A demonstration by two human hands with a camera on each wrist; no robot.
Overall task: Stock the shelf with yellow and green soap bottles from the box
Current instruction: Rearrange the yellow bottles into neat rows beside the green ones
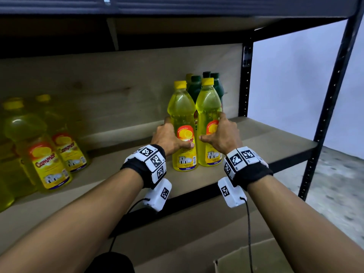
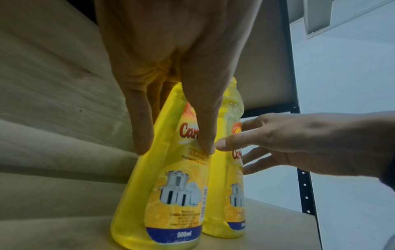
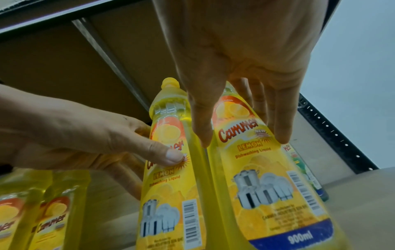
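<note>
Yellow bottles (image 1: 184, 123) (image 1: 209, 119), centre frame on shelf (image 1: 275, 142): my left hand (image 1: 167, 137) wraps one, right hand (image 1: 222, 135) wraps the other, fronting green bottles (image 1: 196, 87), labels outward, probably for neat rows.

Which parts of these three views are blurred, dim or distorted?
Head view: the yellow bottles at far left are smeared, while the two held bottles are sharp. Left wrist view: dim, with the left hand looming large and soft. Right wrist view: wide-angle stretch on the nearest bottle, its label still readable.
</note>
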